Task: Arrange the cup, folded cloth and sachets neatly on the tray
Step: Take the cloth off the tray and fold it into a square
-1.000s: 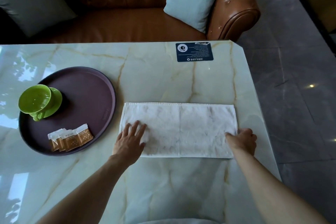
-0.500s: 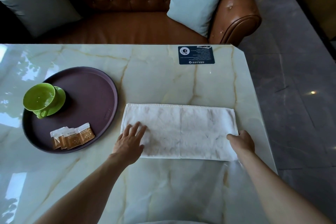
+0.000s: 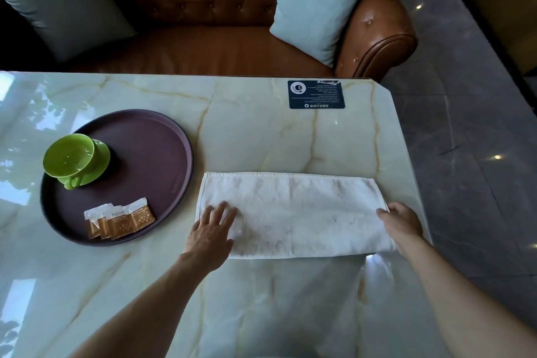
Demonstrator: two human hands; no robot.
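Note:
A white cloth (image 3: 296, 215) lies as a long flat strip on the marble table, to the right of a round dark purple tray (image 3: 151, 154). My left hand (image 3: 212, 229) presses flat, fingers spread, on the cloth's near left corner. My right hand (image 3: 402, 222) grips the cloth's right end with fingers curled over the edge. On the tray's left side a green cup (image 3: 69, 158) sits on its green saucer. Several brown and white sachets (image 3: 120, 221) lie fanned at the tray's near edge.
A dark blue card (image 3: 316, 94) lies at the far right of the table. The table's right edge (image 3: 412, 171) runs close beside the cloth, with grey floor beyond. A brown leather sofa (image 3: 203, 23) with pale cushions stands behind the table.
My right hand has slid up along the cloth's right end and closed on its edge. My left hand stays pressed on the left corner. The cloth still lies flat.

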